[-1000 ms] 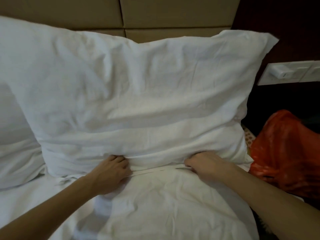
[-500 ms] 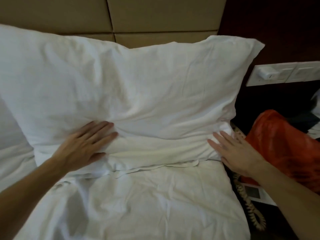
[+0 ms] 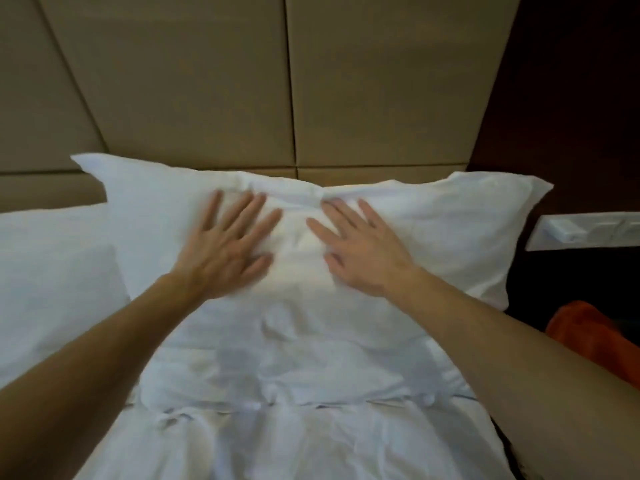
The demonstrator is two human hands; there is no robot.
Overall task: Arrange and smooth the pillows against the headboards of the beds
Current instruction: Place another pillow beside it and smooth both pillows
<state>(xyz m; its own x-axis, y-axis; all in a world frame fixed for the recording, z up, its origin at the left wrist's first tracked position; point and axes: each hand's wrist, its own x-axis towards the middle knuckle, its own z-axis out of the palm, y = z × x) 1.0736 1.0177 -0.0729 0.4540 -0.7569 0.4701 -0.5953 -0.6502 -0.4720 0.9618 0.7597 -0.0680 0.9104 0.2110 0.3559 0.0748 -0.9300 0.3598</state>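
White pillow (image 3: pixel 450 237) is leaning against the padded tan headboard (image 3: pixel 207 98), its top edge touching the lowest row of panels. It is rectangular and puffy in the middle, with flat floppy flaps sticking out at both upper corners. The case is looking like soft matte cotton, lightly creased.

Left hand (image 3: pixel 225 251) is lying flat on the pillow's upper middle, palm down, fingers straight and spread, grasping nothing; it is a little motion-blurred. Right hand (image 3: pixel 360 251) is pressing just beside it in the same way, fingers splayed and released, nothing pinched. A small ridge of bunched fabric is running along the top by the fingertips of both hands.

Headboard is showing smooth upholstered rectangles with thin dark seams. A second white pillow (image 3: pixel 52 271) is sitting to the left, partly behind the first, touching it. Wrinkled white bedsheet (image 3: pixel 294 441) is lying below, gathered in folds at the pillow's base. To the right, a dark wood wall panel (image 3: pixel 571 81) is carrying a white plastic switch plate (image 3: pixel 585 230); crinkly orange bag (image 3: pixel 581 327) is sitting beside the bed.
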